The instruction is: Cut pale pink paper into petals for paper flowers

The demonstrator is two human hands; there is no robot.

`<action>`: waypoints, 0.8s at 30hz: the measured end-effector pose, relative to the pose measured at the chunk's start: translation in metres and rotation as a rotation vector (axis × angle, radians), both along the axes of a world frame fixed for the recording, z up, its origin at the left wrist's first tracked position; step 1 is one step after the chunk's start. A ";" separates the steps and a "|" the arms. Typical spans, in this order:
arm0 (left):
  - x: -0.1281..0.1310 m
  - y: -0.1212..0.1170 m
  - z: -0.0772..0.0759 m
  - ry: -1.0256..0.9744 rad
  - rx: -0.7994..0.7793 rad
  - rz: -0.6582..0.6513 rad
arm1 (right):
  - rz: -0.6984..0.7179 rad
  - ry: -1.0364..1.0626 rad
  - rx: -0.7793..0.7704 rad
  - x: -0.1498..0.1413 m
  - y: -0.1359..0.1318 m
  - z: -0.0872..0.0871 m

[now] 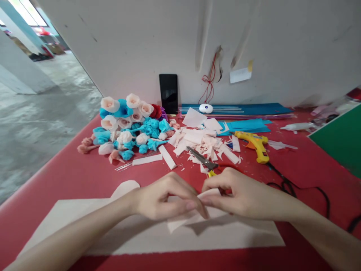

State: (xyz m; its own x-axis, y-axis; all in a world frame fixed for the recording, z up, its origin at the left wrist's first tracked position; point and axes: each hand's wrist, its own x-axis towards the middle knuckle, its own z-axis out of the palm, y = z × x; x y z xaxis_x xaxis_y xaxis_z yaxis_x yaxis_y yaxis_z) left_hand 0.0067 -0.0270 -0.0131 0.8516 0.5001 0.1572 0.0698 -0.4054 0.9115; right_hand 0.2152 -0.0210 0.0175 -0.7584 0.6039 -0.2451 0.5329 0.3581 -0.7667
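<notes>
My left hand (163, 197) and my right hand (234, 194) meet at the middle of the red table (70, 177), fingertips pinched together on a small pale pink paper piece (187, 218). Below them lies a large pale paper sheet (158, 237). Just beyond my right hand lie scissors (203, 160) with yellow handles, partly hidden by my fingers. A heap of pink paper scraps (203, 141) lies behind the scissors.
A pile of blue, white and pink paper flowers (129, 126) sits at the back left. A yellow glue gun (255, 145) with a black cord (299, 188) lies right. Blue sheets (242, 114), a black phone (168, 92) and a green board (342, 137) line the back and right.
</notes>
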 end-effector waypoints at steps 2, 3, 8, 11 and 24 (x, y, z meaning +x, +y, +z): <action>0.001 -0.001 -0.001 0.032 -0.002 0.017 | 0.013 -0.003 -0.005 0.000 0.000 -0.002; 0.001 -0.001 0.000 0.038 -0.010 0.017 | 0.017 -0.004 -0.005 0.001 0.001 -0.002; -0.004 0.002 0.009 0.048 -0.056 -0.073 | 0.003 -0.011 0.044 0.016 0.012 0.006; -0.011 0.007 0.015 0.079 -0.019 -0.088 | -0.062 -0.005 0.077 0.030 0.018 0.016; 0.009 -0.013 -0.018 -0.243 -0.374 0.698 | -0.464 0.400 -0.065 -0.016 -0.014 -0.011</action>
